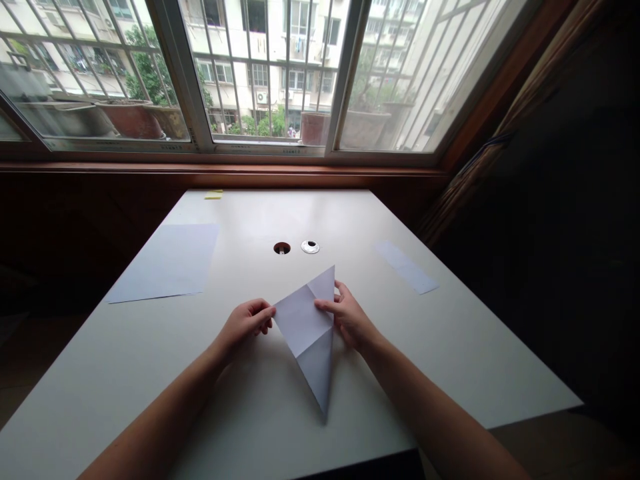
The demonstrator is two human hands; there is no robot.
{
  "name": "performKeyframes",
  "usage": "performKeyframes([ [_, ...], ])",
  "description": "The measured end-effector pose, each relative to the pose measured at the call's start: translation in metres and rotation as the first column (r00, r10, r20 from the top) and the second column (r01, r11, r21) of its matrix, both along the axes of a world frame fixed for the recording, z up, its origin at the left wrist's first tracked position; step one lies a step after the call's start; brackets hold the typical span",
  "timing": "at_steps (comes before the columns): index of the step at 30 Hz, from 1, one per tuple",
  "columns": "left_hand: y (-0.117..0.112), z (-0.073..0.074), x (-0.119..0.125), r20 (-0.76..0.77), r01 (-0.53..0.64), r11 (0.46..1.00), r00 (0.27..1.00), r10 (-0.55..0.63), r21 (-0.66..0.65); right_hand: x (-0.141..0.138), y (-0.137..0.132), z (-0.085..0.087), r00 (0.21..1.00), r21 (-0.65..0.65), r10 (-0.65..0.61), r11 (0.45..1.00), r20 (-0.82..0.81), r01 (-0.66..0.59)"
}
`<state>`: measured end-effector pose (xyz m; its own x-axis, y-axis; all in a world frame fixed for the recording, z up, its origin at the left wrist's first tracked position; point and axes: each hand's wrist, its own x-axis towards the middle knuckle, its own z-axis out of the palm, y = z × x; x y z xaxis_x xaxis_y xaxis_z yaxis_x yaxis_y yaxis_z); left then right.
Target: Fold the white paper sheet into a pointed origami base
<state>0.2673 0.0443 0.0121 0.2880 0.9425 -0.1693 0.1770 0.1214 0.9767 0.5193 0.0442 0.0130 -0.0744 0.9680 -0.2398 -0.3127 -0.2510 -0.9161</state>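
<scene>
Between my hands is a folded sheet of white paper (pixel 305 323), roughly a triangle with a long point hanging toward me and crease lines across it. My left hand (pixel 249 318) pinches its left corner between thumb and fingers. At the right edge my right hand (pixel 347 313) grips it, thumb lying on the front and the other fingers mostly hidden behind. The paper is held up over the white table (pixel 240 400), tilted toward me; I cannot tell whether its lower tip touches the tabletop.
On the table's left lies a stack or sheet of white paper (pixel 170 263). A narrow paper strip (pixel 407 268) rests at the right. Beyond the hands are a round hole (pixel 282 248) and a metallic ring cover (pixel 310 247). Yellow slips (pixel 213 195) sit near the far edge, below a barred window.
</scene>
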Motion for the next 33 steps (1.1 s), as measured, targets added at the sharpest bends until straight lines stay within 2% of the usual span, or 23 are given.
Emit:
performKeyframes([
  [5,0.002,-0.004,-0.003,-0.127,-0.03,0.991,0.991,0.047,0.134,0.005,0.002,-0.009,0.979,0.054,-0.018,0.999,0.205,0.007],
  [8,0.004,-0.004,-0.005,-0.241,-0.011,0.976,0.968,0.065,0.219,0.009,0.003,-0.014,0.899,0.13,-0.045,0.991,0.435,-0.013],
  [10,0.005,-0.003,-0.008,-0.345,0.015,0.952,0.933,0.096,0.306,0.011,0.002,-0.016,0.77,0.225,-0.106,0.973,0.63,-0.05],
  [12,0.008,-0.004,-0.01,-0.431,0.054,0.925,0.894,0.123,0.376,0.011,-0.001,-0.016,0.59,0.361,-0.227,0.925,0.775,-0.118],
  [14,0.01,-0.005,-0.012,-0.479,0.089,0.91,0.868,0.129,0.406,0.009,-0.005,-0.012,0.429,0.482,-0.357,0.846,0.83,-0.228],
  [16,0.012,-0.008,-0.012,-0.508,0.122,0.906,0.854,0.113,0.406,0.006,-0.008,-0.007,0.358,0.53,-0.405,0.746,0.841,-0.402],
  [19,0.013,-0.012,-0.012,-0.546,0.185,0.898,0.835,0.07,0.398,0.002,-0.01,-0.001,0.353,0.471,-0.316,0.509,0.881,-0.72],
  [21,0.014,-0.012,-0.012,-0.562,0.213,0.896,0.826,0.049,0.39,0.0,-0.01,-0.001,0.35,0.413,-0.23,0.361,0.908,-0.836],
  [22,0.014,-0.012,-0.012,-0.566,0.22,0.896,0.823,0.041,0.386,-0.001,-0.01,-0.002,0.348,0.395,-0.196,0.316,0.917,-0.863],
  [24,0.014,-0.012,-0.012,-0.569,0.225,0.896,0.822,0.036,0.383,-0.002,-0.011,-0.005,0.349,0.38,-0.155,0.28,0.924,-0.882],
  [30,0.016,-0.014,-0.014,-0.55,0.177,0.879,0.828,0.111,0.443,-0.003,-0.013,-0.012,0.342,0.377,-0.164,0.289,0.925,-0.88],
  [33,0.018,-0.017,-0.015,-0.557,0.184,0.858,0.82,0.135,0.479,-0.004,-0.013,-0.016,0.305,0.355,-0.205,0.286,0.93,-0.89],
])
